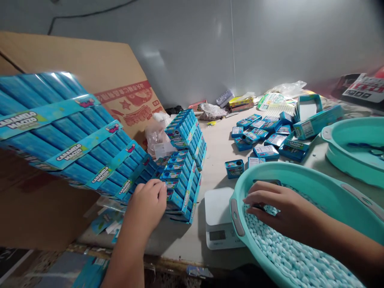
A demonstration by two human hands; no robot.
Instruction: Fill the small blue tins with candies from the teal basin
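My left hand (150,200) is closed, with curled fingers, against the front row of a display tray (187,196) filled with small blue tins. Whatever its fingertips grip is hidden. On the right, my right hand (271,202) is inside a turquoise tub (303,174), just over a heap of pale blue candies (282,244). Its fingers bend toward the thumb around something dark that I cannot make out. Part of a tin (271,182) shows behind this hand. A white kitchen scale (219,210) stands between my hands, beside the tub.
Stacked trays of blue tins (87,148) lean at the left by a large cardboard box (120,72). Loose tins (265,152) lie scattered behind the tub, one tin (234,169) standing nearer. A second turquoise tub (354,160) is at the right. Wrappers and bags (213,110) line the wall.
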